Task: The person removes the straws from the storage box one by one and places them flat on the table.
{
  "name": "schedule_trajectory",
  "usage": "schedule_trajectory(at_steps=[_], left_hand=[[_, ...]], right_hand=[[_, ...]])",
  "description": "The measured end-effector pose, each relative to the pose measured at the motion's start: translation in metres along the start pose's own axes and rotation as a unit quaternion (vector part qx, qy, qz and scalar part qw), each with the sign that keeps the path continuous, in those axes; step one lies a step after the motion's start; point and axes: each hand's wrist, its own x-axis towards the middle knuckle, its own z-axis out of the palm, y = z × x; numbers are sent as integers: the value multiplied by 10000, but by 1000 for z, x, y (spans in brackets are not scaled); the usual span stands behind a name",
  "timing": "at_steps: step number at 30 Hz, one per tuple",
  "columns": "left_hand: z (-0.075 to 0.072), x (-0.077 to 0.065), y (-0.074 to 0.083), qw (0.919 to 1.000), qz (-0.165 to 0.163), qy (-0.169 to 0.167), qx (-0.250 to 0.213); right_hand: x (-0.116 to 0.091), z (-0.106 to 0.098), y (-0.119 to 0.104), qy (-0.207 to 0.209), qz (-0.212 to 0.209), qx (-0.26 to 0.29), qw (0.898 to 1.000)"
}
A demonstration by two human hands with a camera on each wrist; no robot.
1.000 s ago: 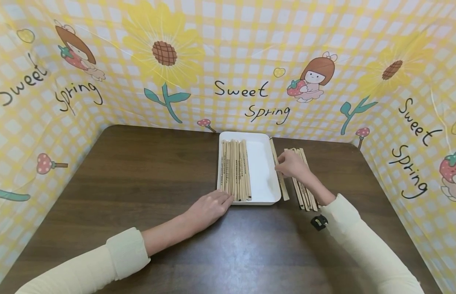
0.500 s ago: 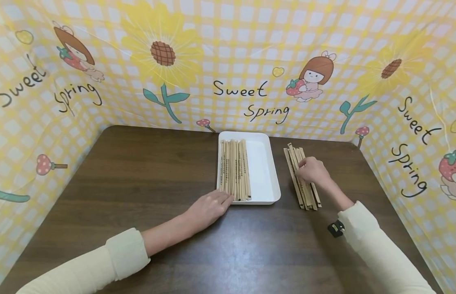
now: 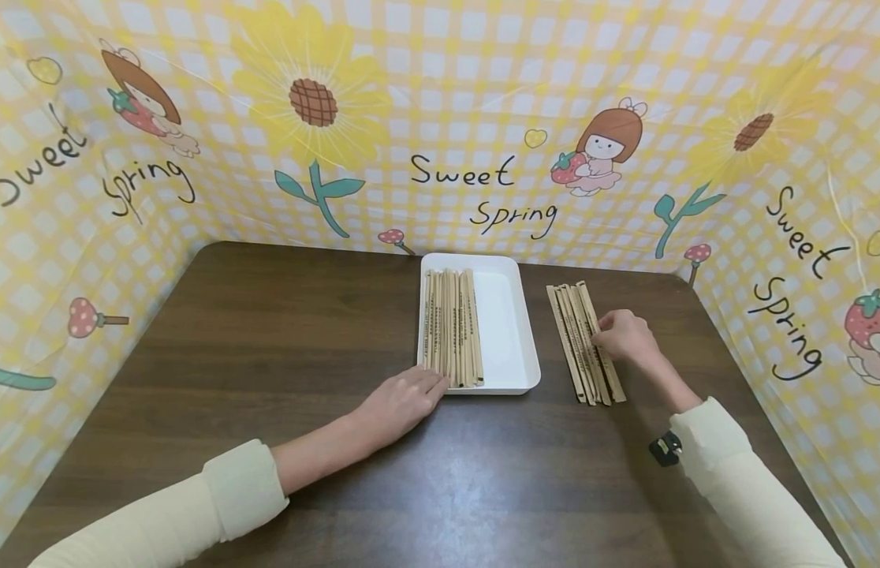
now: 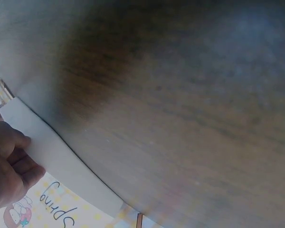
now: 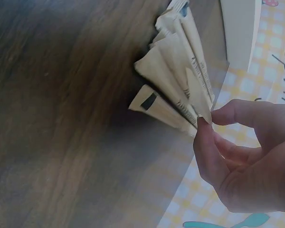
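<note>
Left hand (image 3: 400, 401): at the near left corner of the white tray (image 3: 504, 331), thumb against the outer wall, fingers bent at the rim; a closed, light-looking grip, probably there to steady the tray. How firmly it holds cannot be told.
Sticks in the tray (image 3: 452, 331): slim, paper-wrapped, laid side by side along the left wall, some overlapping; the lengthwise lie seems to suit the tray's long shape.
White tray: flat on the dark table (image 3: 305, 315), between the hands, far end near the patterned cloth (image 3: 468, 95); that middle spot presumably puts it within reach of both.
Loose sticks (image 3: 578, 339): on the table right of the tray, apart from it, roughly parallel but a little aslant, ends uneven; they lie just beside the right hand.
Pinched stick (image 5: 197, 97): at the right side of the loose group, one part between the fingertips; exactly which wrapper it belongs to is hard to tell.
Right hand (image 3: 627, 335): thumb and forefinger nearly together on that stick, other fingers bent; a tip pinch suits so thin a thing, and likely leaves its neighbours unpressed.
</note>
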Motion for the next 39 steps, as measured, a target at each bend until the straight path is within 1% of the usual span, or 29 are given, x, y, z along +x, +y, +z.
schedule_trajectory(at_steps=[9,19,26,39], left_hand=[[0,1,-1,10000,-8,35,-27],[0,0,-1,10000,-4,7,18],[-1,0,0,10000,-19,-16,-6],[1,-1,0,10000,-26,3,6]], right_hand=[[5,1,13,42,35,44,10000],[7,0,18,67,50,71,9999],[7,4,21,-46,134,191,9997],[8,6,24,-24,147,314,9994]])
